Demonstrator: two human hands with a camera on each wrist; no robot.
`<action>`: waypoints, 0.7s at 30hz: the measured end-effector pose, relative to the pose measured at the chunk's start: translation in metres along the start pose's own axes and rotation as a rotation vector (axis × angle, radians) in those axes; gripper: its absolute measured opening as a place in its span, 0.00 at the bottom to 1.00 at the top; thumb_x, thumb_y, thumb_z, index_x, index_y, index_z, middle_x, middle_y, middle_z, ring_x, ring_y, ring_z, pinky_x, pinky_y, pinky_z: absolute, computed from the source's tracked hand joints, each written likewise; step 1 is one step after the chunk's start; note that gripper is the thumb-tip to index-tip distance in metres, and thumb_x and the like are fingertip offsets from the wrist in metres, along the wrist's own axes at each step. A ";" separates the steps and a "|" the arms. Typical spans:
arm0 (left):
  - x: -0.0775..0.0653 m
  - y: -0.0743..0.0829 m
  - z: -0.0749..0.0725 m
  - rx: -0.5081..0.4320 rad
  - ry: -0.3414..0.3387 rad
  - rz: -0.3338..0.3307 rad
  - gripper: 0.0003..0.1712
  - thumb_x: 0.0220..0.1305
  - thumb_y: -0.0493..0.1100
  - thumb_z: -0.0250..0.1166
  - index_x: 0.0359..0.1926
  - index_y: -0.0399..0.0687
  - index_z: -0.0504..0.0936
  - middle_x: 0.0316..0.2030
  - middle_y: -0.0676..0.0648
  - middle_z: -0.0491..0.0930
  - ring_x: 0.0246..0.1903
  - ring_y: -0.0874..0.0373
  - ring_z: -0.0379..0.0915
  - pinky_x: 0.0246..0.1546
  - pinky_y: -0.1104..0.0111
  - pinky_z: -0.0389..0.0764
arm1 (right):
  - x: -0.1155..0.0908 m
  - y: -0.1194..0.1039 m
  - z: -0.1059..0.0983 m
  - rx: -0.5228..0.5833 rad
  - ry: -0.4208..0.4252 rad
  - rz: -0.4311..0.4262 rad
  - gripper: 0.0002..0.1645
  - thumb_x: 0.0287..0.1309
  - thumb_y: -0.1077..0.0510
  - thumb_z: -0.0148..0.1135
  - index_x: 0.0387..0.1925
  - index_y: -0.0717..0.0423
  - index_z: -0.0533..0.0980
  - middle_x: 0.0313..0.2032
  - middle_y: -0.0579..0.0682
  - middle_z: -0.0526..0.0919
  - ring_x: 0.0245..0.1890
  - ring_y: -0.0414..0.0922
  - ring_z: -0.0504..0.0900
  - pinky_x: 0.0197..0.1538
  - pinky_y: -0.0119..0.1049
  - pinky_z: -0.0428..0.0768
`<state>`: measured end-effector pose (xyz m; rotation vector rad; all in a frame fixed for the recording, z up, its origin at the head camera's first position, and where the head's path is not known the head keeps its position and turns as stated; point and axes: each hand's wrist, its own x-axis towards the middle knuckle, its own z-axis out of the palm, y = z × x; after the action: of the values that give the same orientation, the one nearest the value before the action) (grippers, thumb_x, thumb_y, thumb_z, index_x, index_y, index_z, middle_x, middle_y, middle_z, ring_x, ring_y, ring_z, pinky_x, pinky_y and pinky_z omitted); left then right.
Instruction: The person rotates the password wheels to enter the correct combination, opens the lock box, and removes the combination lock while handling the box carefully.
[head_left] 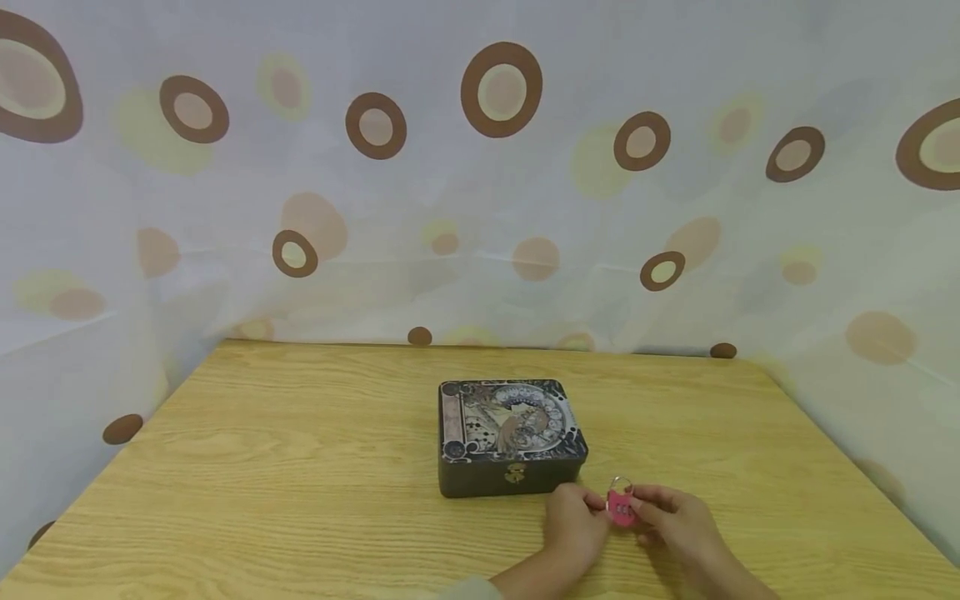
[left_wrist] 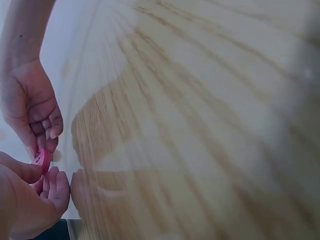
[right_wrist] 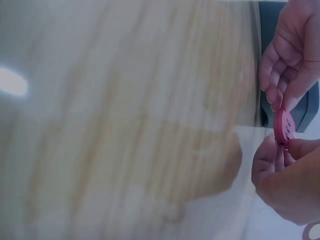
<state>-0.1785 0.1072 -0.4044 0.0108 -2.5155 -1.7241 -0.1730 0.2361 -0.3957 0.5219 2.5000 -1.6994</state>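
A small pink combination padlock with a metal shackle is held upright above the table, its number dials facing the head camera. My right hand pinches it between thumb and fingers from the right side. From the other side, my left hand grips its edge with thumb and fingertips. Both wrist views show the padlock between the two sets of fingertips. Just behind the left hand sits a dark box with a patterned lid, lid down. Its front carries a gold latch. Whether the shackle is locked, I cannot tell.
The light wooden table extends around the box on all sides. A pale cloth with brown ring patterns hangs behind the table and along its sides.
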 end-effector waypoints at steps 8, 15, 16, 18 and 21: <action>0.003 0.007 0.013 0.002 0.027 -0.036 0.09 0.42 0.29 0.70 0.16 0.45 0.81 0.15 0.55 0.75 0.17 0.68 0.66 0.18 0.76 0.69 | 0.005 -0.002 -0.008 0.002 -0.003 0.004 0.23 0.62 0.65 0.51 0.56 0.76 0.66 0.41 0.58 0.82 0.29 0.39 0.77 0.31 0.31 0.80; 0.008 0.008 0.022 0.002 0.021 0.024 0.08 0.44 0.27 0.65 0.18 0.42 0.83 0.18 0.52 0.80 0.19 0.67 0.71 0.20 0.77 0.72 | 0.013 -0.003 -0.015 -0.018 -0.024 -0.008 0.24 0.63 0.64 0.50 0.57 0.77 0.64 0.39 0.54 0.83 0.28 0.38 0.77 0.30 0.29 0.79; 0.010 0.009 0.022 0.000 0.016 0.031 0.07 0.44 0.27 0.65 0.18 0.41 0.83 0.18 0.52 0.80 0.20 0.67 0.71 0.20 0.77 0.72 | 0.015 -0.003 -0.015 -0.019 -0.024 -0.012 0.24 0.63 0.65 0.50 0.57 0.77 0.64 0.38 0.54 0.83 0.27 0.38 0.77 0.30 0.29 0.79; 0.011 0.009 0.023 -0.003 0.009 0.037 0.07 0.44 0.26 0.65 0.20 0.40 0.83 0.18 0.51 0.81 0.20 0.67 0.72 0.21 0.77 0.72 | 0.018 -0.003 -0.016 -0.028 -0.023 -0.026 0.24 0.63 0.65 0.50 0.56 0.78 0.64 0.40 0.57 0.82 0.27 0.38 0.77 0.30 0.29 0.79; 0.011 0.010 0.025 0.008 0.000 0.048 0.07 0.45 0.26 0.65 0.21 0.40 0.83 0.18 0.51 0.80 0.20 0.66 0.72 0.21 0.76 0.72 | 0.022 -0.004 -0.017 -0.037 -0.018 -0.040 0.23 0.62 0.65 0.50 0.55 0.78 0.66 0.41 0.60 0.82 0.28 0.37 0.77 0.31 0.28 0.80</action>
<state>-0.1914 0.1334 -0.4035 -0.0483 -2.5011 -1.6956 -0.1927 0.2552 -0.3908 0.4554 2.5410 -1.6599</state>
